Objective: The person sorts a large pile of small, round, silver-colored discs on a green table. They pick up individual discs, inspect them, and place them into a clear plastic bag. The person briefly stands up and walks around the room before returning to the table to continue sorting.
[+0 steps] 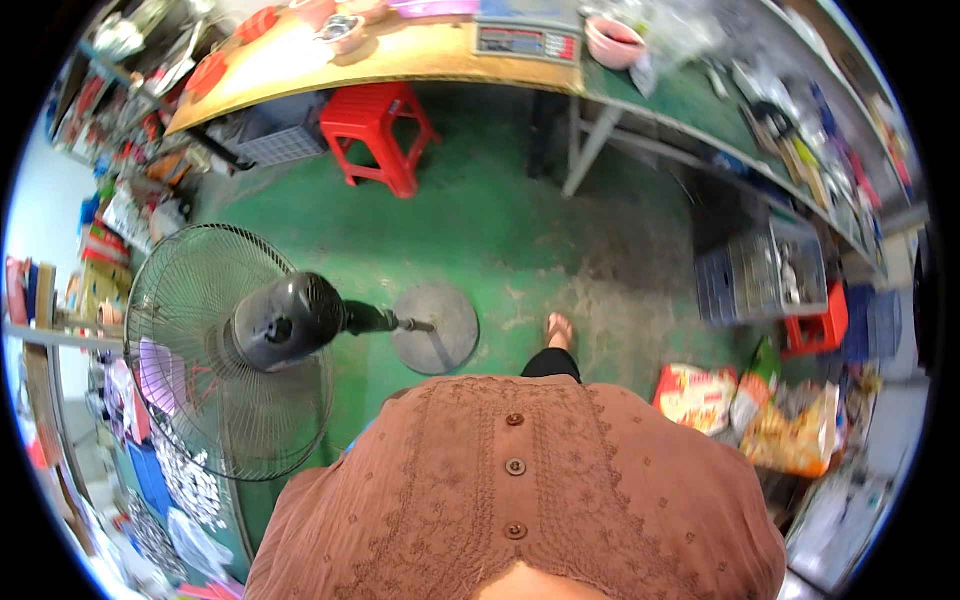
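Observation:
Neither my left hand nor my right hand shows in the head view. My brown buttoned shirt (515,490) fills the lower middle of the picture. Below it one bare foot (559,329) stands on the green floor (480,230). A black pedestal fan (225,345) stands close at my left, its round grey base (436,326) just ahead of me.
A red plastic stool (378,132) stands under a wooden counter (400,55) holding bowls and a weighing scale (528,38). A green-topped bench (690,100) runs along the right, with crates (765,275) beneath. Snack bags (735,405) lie at my right. Cluttered shelves (110,210) line the left.

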A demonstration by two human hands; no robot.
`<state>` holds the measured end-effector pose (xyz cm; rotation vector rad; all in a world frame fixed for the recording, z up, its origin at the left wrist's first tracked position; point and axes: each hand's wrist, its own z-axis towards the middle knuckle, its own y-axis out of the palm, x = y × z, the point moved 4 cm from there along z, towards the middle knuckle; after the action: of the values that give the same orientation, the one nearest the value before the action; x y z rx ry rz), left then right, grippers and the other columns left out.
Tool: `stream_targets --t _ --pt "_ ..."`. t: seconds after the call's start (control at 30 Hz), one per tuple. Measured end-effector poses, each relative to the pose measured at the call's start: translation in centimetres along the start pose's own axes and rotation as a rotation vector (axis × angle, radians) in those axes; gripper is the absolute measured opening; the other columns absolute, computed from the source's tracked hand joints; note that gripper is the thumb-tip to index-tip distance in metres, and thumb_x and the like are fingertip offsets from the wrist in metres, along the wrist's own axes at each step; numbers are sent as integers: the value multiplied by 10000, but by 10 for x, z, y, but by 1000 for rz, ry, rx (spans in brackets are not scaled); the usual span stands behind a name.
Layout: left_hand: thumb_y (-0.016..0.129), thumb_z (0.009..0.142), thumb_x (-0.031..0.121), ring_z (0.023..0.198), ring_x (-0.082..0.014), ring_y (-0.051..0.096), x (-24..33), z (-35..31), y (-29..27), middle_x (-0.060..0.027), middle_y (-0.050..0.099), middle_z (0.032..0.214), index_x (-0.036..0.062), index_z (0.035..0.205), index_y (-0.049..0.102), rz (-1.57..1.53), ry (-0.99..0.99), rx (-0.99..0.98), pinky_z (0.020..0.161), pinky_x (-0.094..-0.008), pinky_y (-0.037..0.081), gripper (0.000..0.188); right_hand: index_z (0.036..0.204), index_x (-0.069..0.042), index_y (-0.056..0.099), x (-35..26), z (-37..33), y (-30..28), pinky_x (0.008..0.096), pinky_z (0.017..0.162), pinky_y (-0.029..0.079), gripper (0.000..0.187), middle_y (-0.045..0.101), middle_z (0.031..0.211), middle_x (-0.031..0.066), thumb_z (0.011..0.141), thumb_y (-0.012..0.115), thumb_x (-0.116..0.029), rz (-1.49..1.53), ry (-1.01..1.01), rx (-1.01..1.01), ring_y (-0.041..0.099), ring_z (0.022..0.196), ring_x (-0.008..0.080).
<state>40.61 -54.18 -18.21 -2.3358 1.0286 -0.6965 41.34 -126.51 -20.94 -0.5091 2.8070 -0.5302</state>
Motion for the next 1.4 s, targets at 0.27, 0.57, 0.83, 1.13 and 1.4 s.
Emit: stream_targets --t 0.27,0.57,0.83,1.13,1.4 --pt "503 741 336 770 -272 579 148 34 44 -140 613 798 44 806 634 -146 -187 40 684 -354 453 327 743 -28 536 -325 145 -147 341 416 386 232 536 606 131 802 447 -234 -267 -294 -132 453 417 216" --pt "526 726 224 581 -212 562 330 163 -125 -116 602 642 60 779 634 -703 -274 296 575 -342 456 203 896 -30 507 -729 60 24 209 391 363 192 519 626 57 836 491 -211 -238 -704 -456 459 472 100" --pt "508 710 97 848 -278 601 309 379 -292 -124 621 931 61 845 658 305 -57 124 725 -344 488 205 858 11 569 -841 49 168 247 554 438 181 578 673 42 785 546 -154 -927 -884 -571 526 568 112" --pt "506 741 132 882 -228 599 209 436 -545 -88 626 941 80 875 655 -191 -170 394 726 -333 490 207 797 -18 543 -1035 -43 363 238 427 396 142 555 639 52 791 506 -155 -892 -768 -664 510 489 120" --pt "533 704 70 845 -273 597 -103 472 -482 -123 621 885 62 809 636 189 -382 -53 705 -367 483 147 935 -24 542 -1192 -63 651 247 396 396 181 561 662 46 805 494 -140 -1122 -811 -672 492 463 116"
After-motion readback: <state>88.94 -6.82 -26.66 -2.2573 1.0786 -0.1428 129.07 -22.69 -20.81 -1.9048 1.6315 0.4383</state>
